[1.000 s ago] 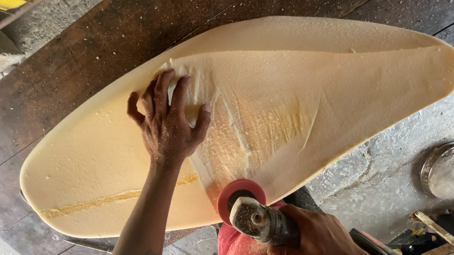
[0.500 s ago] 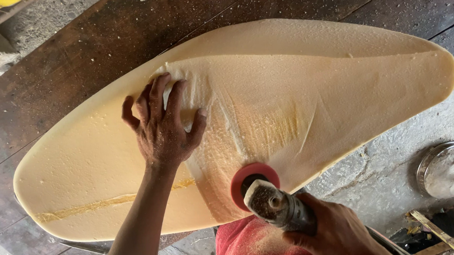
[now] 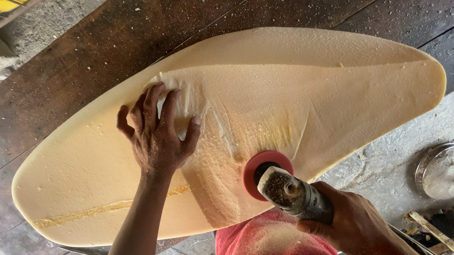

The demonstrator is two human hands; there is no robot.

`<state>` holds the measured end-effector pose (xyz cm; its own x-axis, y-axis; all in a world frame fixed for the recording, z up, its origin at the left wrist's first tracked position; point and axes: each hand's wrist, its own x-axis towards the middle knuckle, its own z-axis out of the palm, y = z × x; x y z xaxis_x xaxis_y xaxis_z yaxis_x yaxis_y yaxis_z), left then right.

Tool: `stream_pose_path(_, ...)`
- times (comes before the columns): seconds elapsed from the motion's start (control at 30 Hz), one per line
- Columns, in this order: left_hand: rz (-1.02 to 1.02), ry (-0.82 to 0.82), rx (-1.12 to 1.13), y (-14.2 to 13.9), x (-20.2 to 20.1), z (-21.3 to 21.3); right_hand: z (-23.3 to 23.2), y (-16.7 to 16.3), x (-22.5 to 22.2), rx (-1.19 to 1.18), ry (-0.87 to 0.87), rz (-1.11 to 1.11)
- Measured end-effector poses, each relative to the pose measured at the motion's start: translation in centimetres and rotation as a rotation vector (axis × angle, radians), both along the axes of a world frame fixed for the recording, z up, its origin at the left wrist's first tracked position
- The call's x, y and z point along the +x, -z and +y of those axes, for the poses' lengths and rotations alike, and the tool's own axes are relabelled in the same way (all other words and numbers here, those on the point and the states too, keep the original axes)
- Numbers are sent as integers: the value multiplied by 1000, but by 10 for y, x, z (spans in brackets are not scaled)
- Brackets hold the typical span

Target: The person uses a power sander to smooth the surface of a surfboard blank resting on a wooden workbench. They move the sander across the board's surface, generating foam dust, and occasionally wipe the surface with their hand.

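Up close, left hand [image 3: 156, 137] lay flat w/ fingers [image 3: 152, 103] spread, pressing on the foam blank [image 3: 297, 81], which lay across a dark wood bench [image 3: 75, 58]. Right hand [image 3: 356, 222] was wrapped tight round the sander [image 3: 291, 192], its red disc [image 3: 266, 172] touching the blank's near edge. Mid section looked roughed and dished; far strip and left end seemed smooth, prob. untouched. Dust covered the red shirt [image 3: 268, 245]. Metal lid [image 3: 442, 169] lay on the floor, right.
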<state>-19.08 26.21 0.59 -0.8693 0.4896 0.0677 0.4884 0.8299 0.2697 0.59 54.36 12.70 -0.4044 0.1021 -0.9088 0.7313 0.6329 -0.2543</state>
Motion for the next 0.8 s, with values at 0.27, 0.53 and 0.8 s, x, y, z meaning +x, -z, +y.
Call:
stream_pose_path(0.27, 20, -1, 14, 2, -2, 0, 13, 0, -3, 93, 48, -25)
stream_pose_path(0.53, 15, -6, 21, 2, 0, -1, 26, 7, 20, 181, 193, -1)
stream_pose_path(0.8, 12, 10, 8, 0, -1, 1, -48, 5, 18, -118, -2, -45)
